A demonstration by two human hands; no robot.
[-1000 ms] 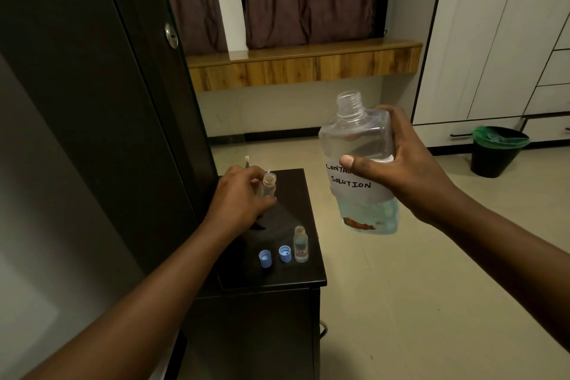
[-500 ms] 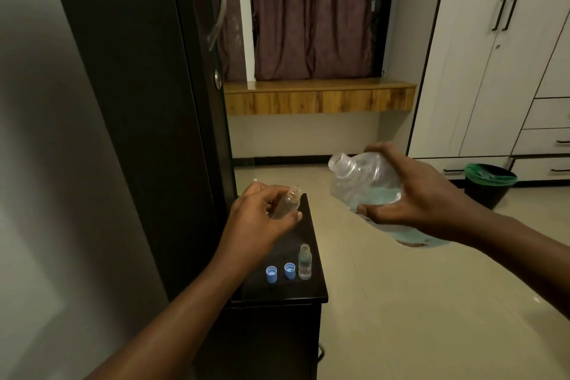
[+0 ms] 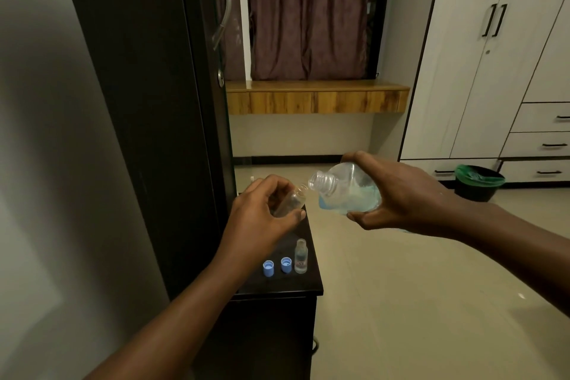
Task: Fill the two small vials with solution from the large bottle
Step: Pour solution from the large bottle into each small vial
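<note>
My left hand (image 3: 262, 216) grips a small clear vial (image 3: 290, 199), tilted with its open mouth pointing up and right. My right hand (image 3: 401, 197) holds the large clear bottle (image 3: 348, 190) of pale blue solution, tipped to the left so its open threaded neck almost touches the vial's mouth. The liquid sits in the bottle's lower side. A second small vial (image 3: 301, 256) stands upright and uncapped on the dark cabinet top (image 3: 313, 282). Beside it lie two blue caps (image 3: 268, 268), the other cap (image 3: 286, 265) nearer the vial.
A tall dark wardrobe (image 3: 148, 102) with a curved metal handle stands at left. A wooden ledge under curtains is at the back. White cupboards and a black bin with a green liner (image 3: 478, 182) are at right. Beige tiled floor lies beneath the bottle.
The bottle has tipped from upright to nearly horizontal and moved left toward the vial. My left hand raised the vial and tilted it to meet the neck. The camera pitched upward.
</note>
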